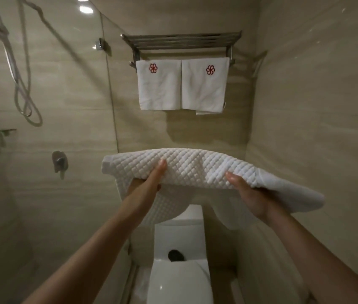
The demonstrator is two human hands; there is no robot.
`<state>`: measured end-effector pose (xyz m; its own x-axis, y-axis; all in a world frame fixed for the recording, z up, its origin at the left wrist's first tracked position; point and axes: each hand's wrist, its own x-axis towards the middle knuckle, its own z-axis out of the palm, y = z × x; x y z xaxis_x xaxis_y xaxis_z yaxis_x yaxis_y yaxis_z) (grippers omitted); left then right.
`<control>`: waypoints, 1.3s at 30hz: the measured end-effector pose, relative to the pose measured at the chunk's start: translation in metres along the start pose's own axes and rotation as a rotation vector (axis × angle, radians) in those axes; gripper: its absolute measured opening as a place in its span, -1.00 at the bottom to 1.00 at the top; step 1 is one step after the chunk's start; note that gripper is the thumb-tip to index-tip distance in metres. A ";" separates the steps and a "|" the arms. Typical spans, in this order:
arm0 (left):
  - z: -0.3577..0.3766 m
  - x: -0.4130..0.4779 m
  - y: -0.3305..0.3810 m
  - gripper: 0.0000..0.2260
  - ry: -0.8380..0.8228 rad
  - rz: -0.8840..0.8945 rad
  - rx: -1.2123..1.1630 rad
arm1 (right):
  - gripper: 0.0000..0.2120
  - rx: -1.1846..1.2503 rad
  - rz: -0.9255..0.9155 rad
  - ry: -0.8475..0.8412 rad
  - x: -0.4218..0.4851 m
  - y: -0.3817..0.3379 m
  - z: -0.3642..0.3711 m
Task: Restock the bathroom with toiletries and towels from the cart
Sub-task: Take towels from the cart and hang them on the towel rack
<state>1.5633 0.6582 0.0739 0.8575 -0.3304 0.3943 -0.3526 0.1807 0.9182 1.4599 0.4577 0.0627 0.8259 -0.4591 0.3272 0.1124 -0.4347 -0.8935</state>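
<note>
While both arms reach forward over the white toilet (180, 277), the head view shows a folded white towel (195, 170) with a quilted diamond weave held up in the air between them, well below the chrome wall rack (181, 41) and in front of the beige tiled wall. The left hand (149, 181) grips the towel near its left end, thumb laid on top and fingers tucked out of sight beneath; the right hand (246, 194) grasps it the same way further right, with a loose flap of cloth trailing past it toward the side wall. The towel's long axis runs left to right, roughly parallel to the rack's bars, so it looks already lined up for the slatted top shelf. That shelf lies above and beyond both hands, nearly centred over them, with the left hand a touch higher and closer to it. Two hanging white towels (159, 84) with red flower emblems fill the rail under the shelf, touching side by side. A glass shower screen (64, 106) stands to the left. The coming move probably calls for a lift up and forward, keeping the fold level.
</note>
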 end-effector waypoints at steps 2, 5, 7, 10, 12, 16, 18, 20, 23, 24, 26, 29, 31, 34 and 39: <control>0.009 0.035 -0.007 -0.43 -0.024 0.028 -0.024 | -0.54 -0.007 -0.025 -0.010 0.035 0.002 -0.003; 0.017 0.087 -0.014 -0.37 -0.068 0.062 -0.006 | -0.72 -0.003 -0.069 -0.058 0.083 -0.001 -0.001; 0.019 0.121 -0.018 -0.36 -0.137 0.085 0.032 | -0.74 -0.004 -0.096 -0.090 0.116 -0.003 -0.001; 0.021 0.173 -0.024 -0.38 -0.227 0.113 0.062 | -0.63 -0.018 -0.161 -0.068 0.168 -0.005 0.000; 0.018 0.210 -0.029 -0.38 -0.255 0.136 0.088 | -0.58 -0.035 -0.224 -0.060 0.200 -0.011 0.002; 0.007 0.276 -0.035 -0.28 -0.291 0.211 0.120 | -0.67 -0.086 -0.307 -0.054 0.257 -0.030 0.012; 0.004 0.307 -0.030 -0.33 -0.257 0.306 0.125 | -0.73 -0.138 -0.354 -0.041 0.284 -0.045 0.018; 0.003 0.337 -0.021 -0.37 -0.205 0.407 0.141 | -0.75 -0.145 -0.389 -0.058 0.310 -0.056 0.023; 0.002 0.386 -0.010 -0.41 -0.202 0.509 0.166 | -0.72 -0.163 -0.438 -0.102 0.349 -0.071 0.025; 0.002 0.401 -0.006 -0.38 -0.200 0.533 0.178 | -0.73 -0.174 -0.466 -0.094 0.361 -0.077 0.025; 0.003 0.428 0.005 -0.41 -0.185 0.566 0.177 | -0.78 -0.184 -0.487 -0.087 0.383 -0.090 0.023; 0.013 0.457 0.026 -0.63 -0.123 0.615 0.144 | -0.80 -0.235 -0.532 -0.100 0.420 -0.110 0.018; 0.021 0.475 0.040 -0.64 -0.028 0.668 0.146 | -0.86 -0.298 -0.590 -0.059 0.448 -0.120 0.010; 0.026 0.506 0.063 -0.66 0.049 0.728 0.202 | -0.61 -0.352 -0.674 0.017 0.492 -0.136 -0.007; 0.049 0.567 0.109 -0.39 0.111 0.741 0.275 | -0.34 -0.411 -0.797 0.108 0.543 -0.180 -0.037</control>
<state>1.9928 0.4457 0.3994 0.3910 -0.1166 0.9130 -0.9128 0.0777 0.4009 1.8677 0.2584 0.4120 0.5289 0.0356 0.8480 0.4054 -0.8883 -0.2156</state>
